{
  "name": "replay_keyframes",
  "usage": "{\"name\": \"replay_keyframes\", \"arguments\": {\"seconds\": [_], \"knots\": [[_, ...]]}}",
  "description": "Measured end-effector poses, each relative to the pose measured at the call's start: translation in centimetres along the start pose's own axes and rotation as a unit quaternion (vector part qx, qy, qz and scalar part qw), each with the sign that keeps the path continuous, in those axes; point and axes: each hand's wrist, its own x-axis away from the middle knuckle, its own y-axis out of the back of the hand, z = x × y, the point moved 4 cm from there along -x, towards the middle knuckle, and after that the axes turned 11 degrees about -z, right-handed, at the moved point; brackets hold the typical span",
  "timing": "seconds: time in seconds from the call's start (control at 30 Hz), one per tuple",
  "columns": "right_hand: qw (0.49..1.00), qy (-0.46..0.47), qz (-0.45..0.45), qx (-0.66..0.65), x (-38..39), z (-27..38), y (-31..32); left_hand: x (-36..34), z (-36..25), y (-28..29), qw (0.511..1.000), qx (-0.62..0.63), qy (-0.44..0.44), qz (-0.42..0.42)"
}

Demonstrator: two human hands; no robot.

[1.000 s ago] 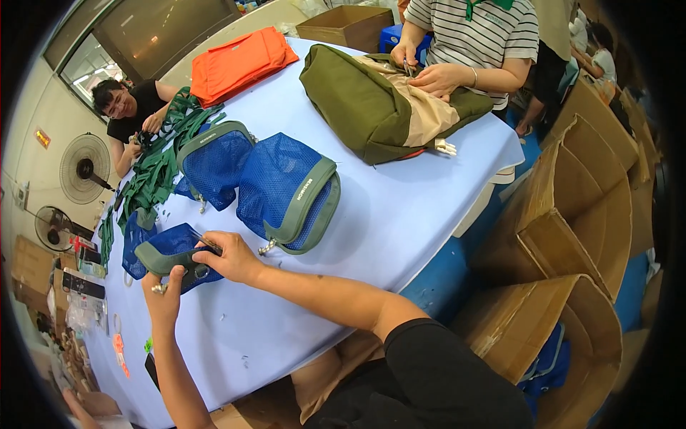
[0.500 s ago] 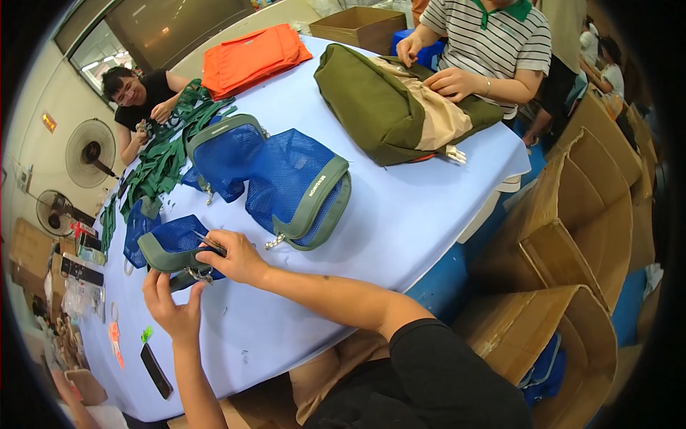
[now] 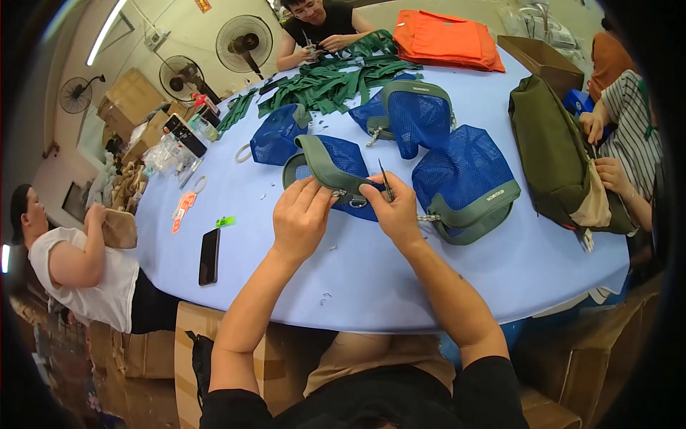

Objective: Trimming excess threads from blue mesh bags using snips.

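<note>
A blue mesh bag with a grey-green fabric rim (image 3: 330, 169) is held up just over the table in front of me. My left hand (image 3: 303, 218) pinches the rim from the near side, beside a small cord fitting. At the rim's right end, my right hand (image 3: 395, 211) grips dark, pointed thread snips (image 3: 386, 180), its thumb and fingers also against the fabric. The snips' tips point up and away. Similar bags lie around: a large one (image 3: 464, 171) to the right, another (image 3: 418, 118) behind, and a small one (image 3: 277, 136) at the left.
A pale blue cloth covers the table (image 3: 371, 286). On it are green strips (image 3: 336, 82), an orange folded bag (image 3: 449, 41), an olive bag (image 3: 547, 150) and a phone (image 3: 209, 256). Co-workers sit left, opposite and right. Cardboard boxes (image 3: 607, 350) stand at lower right.
My view has swung left, so the table sits further right in it. The bag's rim has been turned and lifted, and my hands now hold it side by side. The snips stay in my right hand.
</note>
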Motion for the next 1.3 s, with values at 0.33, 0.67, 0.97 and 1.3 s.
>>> {"name": "replay_keyframes", "arguments": {"seconds": [0.33, 0.67, 0.97, 1.3], "knots": [[0.999, 0.036, 0.026, 0.023, -0.6, 0.4, 0.5, -2.0, 1.9, 0.9, 0.991, -0.066, -0.087, 0.076], [0.999, 0.003, -0.003, -0.049, -1.2, 0.4, 1.1, -3.4, 3.9, 2.2, 0.995, 0.083, -0.009, 0.046], [0.951, 0.281, 0.002, 0.132, 0.4, 3.6, 1.0, -4.6, 0.8, -0.6, 0.984, 0.158, 0.024, 0.076], [0.951, 0.28, -0.012, 0.13, 0.2, 2.5, 0.9, -5.1, 0.3, -1.1, 0.982, 0.16, 0.043, 0.095]]}}
